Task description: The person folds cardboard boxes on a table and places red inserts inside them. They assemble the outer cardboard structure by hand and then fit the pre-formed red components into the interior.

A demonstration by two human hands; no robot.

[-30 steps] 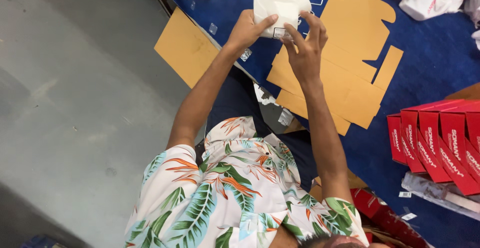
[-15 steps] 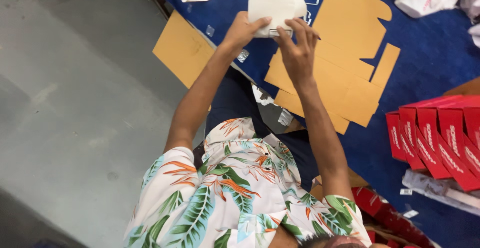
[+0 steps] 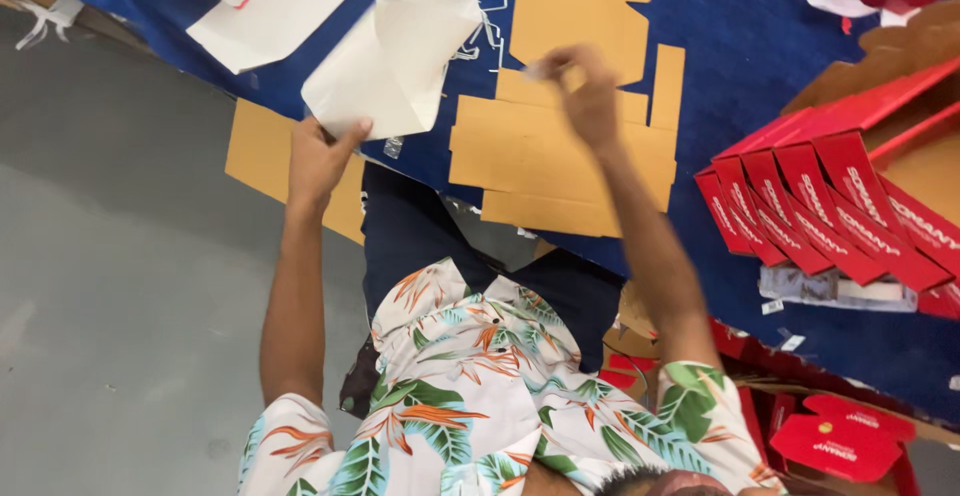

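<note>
White mailer bag point(image 3: 395, 51) is gripped by left hand point(image 3: 322, 161) at 10 o'clock; right hand point(image 3: 588, 96) is pinched, contents unclear, above flat cardboard blank point(image 3: 560, 151). Bag's edge is best kept taut.

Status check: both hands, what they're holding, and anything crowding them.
Left hand grips white bag by its edge. Right hand pinches something small, blurred, over flat cardboard. Red boxes stacked to the right, apart from both hands.

A blue-covered table point(image 3: 740, 46) is seen, on which flat brown cardboard cutouts point(image 3: 560, 156), red folded boxes point(image 3: 830, 206) and what may be white sheets point(image 3: 270, 16) are laid.
</note>
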